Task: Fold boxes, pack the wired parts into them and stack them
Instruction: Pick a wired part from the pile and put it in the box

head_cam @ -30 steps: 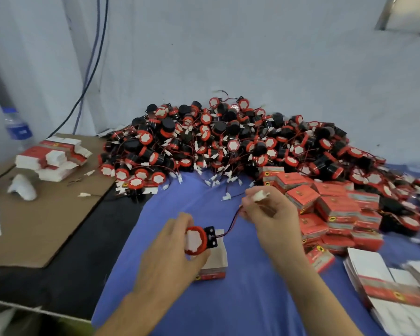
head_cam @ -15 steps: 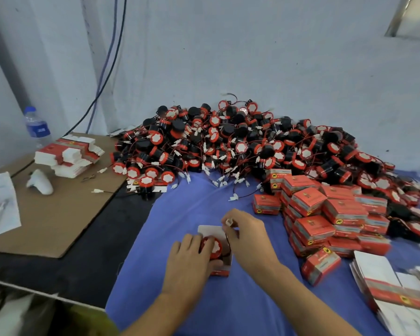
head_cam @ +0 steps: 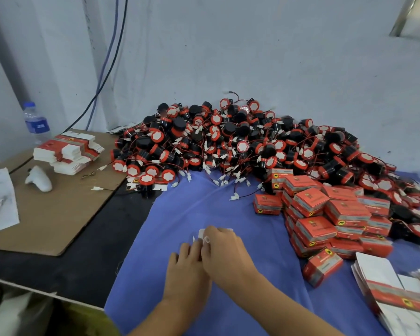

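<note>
Together, left hand (head_cam: 186, 266) and right hand (head_cam: 224, 253) around the mostly hidden box (head_cam: 202, 232), fingers apparently curled on it.

L grip (head_cam: 189, 266), R grip (head_cam: 224, 251) bare; forearms (head_cam: 284, 302) bare.

One heap of wired parts (head_cam: 228, 141), far too many to count. Roughly twenty closed boxes (head_cam: 347, 210) beside it, piled so I can't be exact. Two stacks of blanks, a left stack (head_cam: 66, 154) and a right stack (head_cam: 378, 272). Two hands, a left hand (head_cam: 187, 265) and a right hand (head_cam: 224, 253), on one box (head_cam: 203, 232). One bottle (head_cam: 35, 122), one cardboard sheet (head_cam: 58, 214), two wall cables (head_cam: 126, 15).
</note>
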`<state>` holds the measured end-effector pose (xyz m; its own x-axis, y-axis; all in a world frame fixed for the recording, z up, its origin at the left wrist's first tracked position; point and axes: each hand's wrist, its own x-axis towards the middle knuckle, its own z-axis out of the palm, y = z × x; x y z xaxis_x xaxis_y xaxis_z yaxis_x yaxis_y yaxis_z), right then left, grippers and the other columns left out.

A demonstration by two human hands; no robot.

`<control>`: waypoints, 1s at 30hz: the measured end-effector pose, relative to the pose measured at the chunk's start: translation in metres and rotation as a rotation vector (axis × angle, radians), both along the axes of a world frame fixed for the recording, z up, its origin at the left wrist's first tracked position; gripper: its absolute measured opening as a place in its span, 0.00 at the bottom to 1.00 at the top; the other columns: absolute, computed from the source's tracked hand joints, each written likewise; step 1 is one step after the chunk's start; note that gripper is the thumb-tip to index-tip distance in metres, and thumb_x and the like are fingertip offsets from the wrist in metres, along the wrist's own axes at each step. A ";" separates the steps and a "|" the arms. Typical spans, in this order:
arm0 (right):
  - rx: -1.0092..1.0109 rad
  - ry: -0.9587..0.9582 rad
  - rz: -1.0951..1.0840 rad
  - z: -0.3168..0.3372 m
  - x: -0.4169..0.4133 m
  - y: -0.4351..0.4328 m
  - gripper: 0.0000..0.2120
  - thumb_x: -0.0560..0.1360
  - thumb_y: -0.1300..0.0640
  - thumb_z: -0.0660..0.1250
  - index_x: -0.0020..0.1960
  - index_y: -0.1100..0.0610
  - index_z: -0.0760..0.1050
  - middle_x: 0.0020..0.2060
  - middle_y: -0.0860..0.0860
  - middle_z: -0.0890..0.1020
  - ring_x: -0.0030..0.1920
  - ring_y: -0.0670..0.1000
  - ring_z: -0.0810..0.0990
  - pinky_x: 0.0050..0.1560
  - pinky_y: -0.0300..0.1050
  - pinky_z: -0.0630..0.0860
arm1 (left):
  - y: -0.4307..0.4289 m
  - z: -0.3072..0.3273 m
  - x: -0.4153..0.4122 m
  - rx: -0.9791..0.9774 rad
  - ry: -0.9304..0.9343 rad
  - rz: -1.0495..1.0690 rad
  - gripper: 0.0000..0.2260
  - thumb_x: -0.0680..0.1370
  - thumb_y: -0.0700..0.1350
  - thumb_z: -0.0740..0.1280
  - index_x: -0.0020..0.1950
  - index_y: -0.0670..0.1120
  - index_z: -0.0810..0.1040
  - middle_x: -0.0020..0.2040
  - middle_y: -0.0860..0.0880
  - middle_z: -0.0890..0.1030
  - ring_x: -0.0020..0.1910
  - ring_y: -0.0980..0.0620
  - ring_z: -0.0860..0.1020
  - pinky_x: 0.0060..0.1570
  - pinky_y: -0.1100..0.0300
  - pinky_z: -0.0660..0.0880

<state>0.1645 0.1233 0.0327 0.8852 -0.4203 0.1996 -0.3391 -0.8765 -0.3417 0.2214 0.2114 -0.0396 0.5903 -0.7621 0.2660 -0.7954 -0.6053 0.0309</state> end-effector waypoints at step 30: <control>0.160 0.207 -0.052 -0.021 0.021 -0.022 0.06 0.73 0.52 0.67 0.40 0.52 0.80 0.42 0.50 0.85 0.43 0.54 0.81 0.39 0.43 0.77 | 0.017 -0.008 0.036 -1.010 1.189 0.057 0.09 0.79 0.38 0.69 0.56 0.50 0.78 0.58 0.50 0.83 0.43 0.52 0.84 0.42 0.60 0.80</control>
